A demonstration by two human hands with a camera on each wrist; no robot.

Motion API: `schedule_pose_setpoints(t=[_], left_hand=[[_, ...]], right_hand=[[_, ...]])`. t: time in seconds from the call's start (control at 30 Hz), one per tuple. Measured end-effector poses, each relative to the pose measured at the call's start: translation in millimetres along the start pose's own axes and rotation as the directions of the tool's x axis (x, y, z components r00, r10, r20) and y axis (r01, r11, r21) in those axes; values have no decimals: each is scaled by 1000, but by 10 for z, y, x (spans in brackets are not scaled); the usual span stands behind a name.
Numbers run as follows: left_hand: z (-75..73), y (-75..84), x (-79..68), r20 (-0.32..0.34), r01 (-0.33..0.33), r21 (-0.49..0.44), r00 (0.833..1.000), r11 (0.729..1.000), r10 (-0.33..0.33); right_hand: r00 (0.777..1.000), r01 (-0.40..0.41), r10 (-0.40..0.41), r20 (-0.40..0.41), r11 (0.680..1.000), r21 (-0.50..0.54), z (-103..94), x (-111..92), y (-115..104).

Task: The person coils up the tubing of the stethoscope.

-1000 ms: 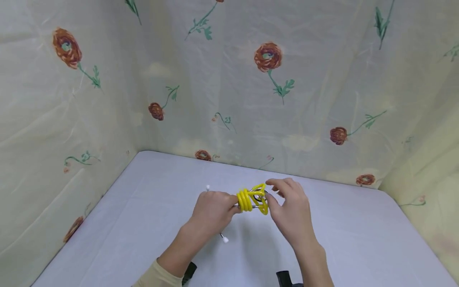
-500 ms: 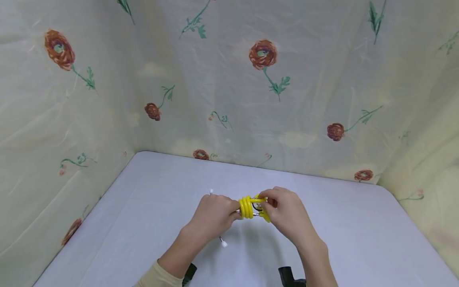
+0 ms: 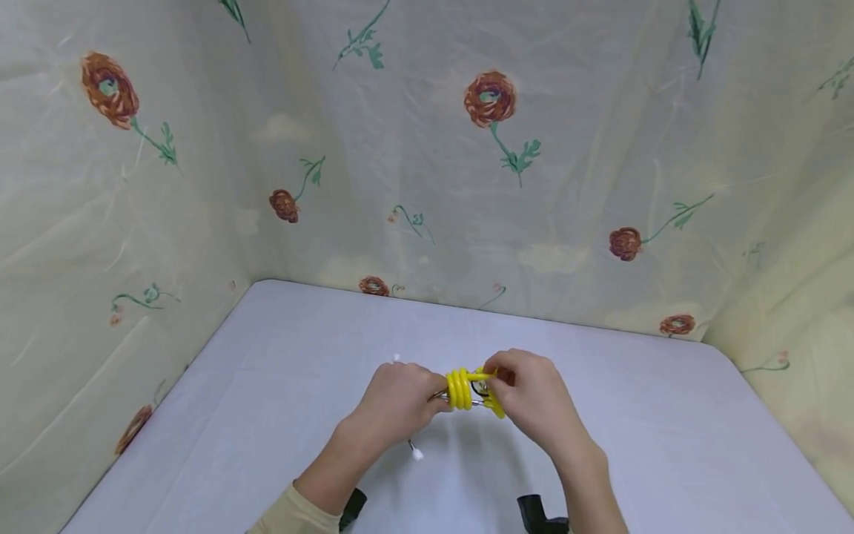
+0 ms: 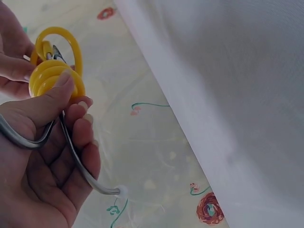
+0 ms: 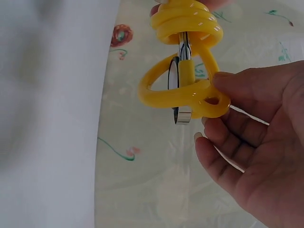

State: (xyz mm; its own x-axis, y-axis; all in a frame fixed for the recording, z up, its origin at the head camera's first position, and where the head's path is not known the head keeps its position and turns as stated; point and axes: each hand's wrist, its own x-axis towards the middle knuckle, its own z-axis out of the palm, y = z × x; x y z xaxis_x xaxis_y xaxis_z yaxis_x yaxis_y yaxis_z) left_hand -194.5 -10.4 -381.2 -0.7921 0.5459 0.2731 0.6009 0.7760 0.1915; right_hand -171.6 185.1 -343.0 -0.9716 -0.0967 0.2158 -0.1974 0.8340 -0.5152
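Observation:
A stethoscope with yellow tubing (image 3: 458,389) is held above the white table, its tube wound in several coils around the metal ear tubes. My left hand (image 3: 399,400) grips it at the coils and ear tubes; in the left wrist view the thumb presses on the yellow coils (image 4: 47,78). Bent metal ear tubes (image 4: 78,164) run out past the palm to a white ear tip (image 3: 416,454). My right hand (image 3: 534,400) pinches the yellow tube loop (image 5: 166,98) between thumb and fingers. Inside that loop sits the silver chestpiece (image 5: 183,115) with its black rim.
A white-covered table (image 3: 320,334) lies below the hands. Flower-printed curtains (image 3: 427,148) rise behind and at both sides. Black pieces (image 3: 540,515) show by the wrists at the bottom edge.
My right hand has closed in on the yellow loop and now pinches it. Both hands and the stethoscope sit slightly lower in the head view; little differs from half a second ago.

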Motion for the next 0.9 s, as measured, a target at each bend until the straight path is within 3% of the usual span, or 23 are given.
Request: schedule_pose_setpoints(t=[0.37,0.63,0.9], left_hand=[[101,-19,-17,172,83,9,982,996,-84],[157,-53,-83,293,134,-10,948,991,-125],[109,-54,-120,358,184,-15,919,983,-167]], right_hand=[[994,-53,58,95,997,-53,237,34,71],[979,-31,45,197,997,-72,360,40,46],[958,15,15,285,995,-103,358,7,35]])
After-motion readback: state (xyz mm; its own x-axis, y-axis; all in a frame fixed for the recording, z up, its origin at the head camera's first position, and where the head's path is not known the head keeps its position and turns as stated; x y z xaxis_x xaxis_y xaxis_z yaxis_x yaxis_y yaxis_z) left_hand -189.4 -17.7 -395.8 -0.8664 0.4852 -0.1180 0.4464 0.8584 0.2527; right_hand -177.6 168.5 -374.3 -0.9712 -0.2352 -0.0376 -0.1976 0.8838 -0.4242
